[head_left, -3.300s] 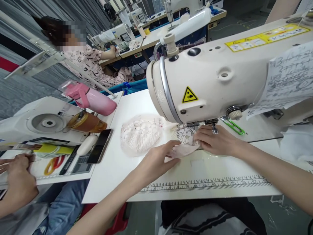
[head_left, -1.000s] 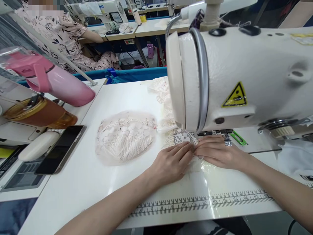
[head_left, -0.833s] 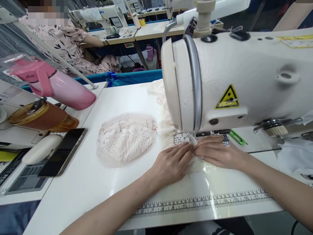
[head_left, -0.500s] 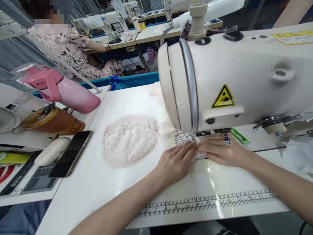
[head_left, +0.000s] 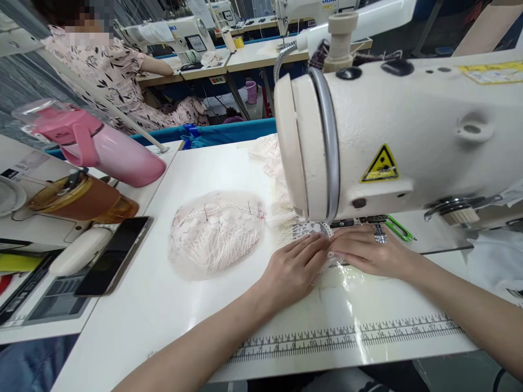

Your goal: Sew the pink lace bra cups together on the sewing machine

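White lace fabric (head_left: 312, 230) lies under the head of the sewing machine (head_left: 379, 130). My left hand (head_left: 295, 267) presses it down from the left, its fingers together and curved over the lace. From the right, my right hand (head_left: 370, 250) grips the same piece, fingers bunched close to the left fingertips. The needle area is hidden behind the machine head and my hands. To the left lies a pinned lace cup piece (head_left: 216, 234) with sheer edging, joined to the lace by the machine. Green thread snips (head_left: 399, 228) rest behind my right hand.
A printed ruler (head_left: 318, 344) runs along the table's front edge. At left stand a pink bottle (head_left: 110, 149) and an amber cup (head_left: 87, 201), near a phone (head_left: 114, 256) and a white oval case (head_left: 81, 252). Beyond, a person (head_left: 98, 81) sits by another sewing machine (head_left: 183, 41).
The camera view has shifted slightly, so the machine head appears a little farther right. Both hands stay on the lace in nearly the same place.
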Available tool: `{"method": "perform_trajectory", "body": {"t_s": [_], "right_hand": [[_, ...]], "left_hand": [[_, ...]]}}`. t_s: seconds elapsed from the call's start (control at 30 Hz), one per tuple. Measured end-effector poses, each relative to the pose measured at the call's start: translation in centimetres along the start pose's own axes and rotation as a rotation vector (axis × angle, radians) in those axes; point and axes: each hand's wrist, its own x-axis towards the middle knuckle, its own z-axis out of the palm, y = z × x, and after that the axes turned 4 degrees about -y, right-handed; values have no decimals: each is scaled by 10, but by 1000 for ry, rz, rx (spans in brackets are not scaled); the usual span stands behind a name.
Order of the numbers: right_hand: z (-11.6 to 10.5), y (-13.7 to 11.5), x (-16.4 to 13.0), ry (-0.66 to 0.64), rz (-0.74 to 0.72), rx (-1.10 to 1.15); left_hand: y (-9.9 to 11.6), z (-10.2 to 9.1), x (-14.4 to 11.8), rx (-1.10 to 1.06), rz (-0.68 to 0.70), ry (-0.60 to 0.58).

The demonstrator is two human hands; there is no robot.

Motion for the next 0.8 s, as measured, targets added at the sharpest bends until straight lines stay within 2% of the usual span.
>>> {"method": "perform_trajectory", "body": {"t_s": [0.1,0.33,0.8], "right_hand": [[4,-3,0,14,-64,17],[20,-9,3,50,-68,8],[25,-4,1,-47,20,29]], "left_hand": [[-1,-3,-1,9,-22,-11],[-4,-5,-4,37,-119,5],[-10,1,-4,112,-186,-28]]}}
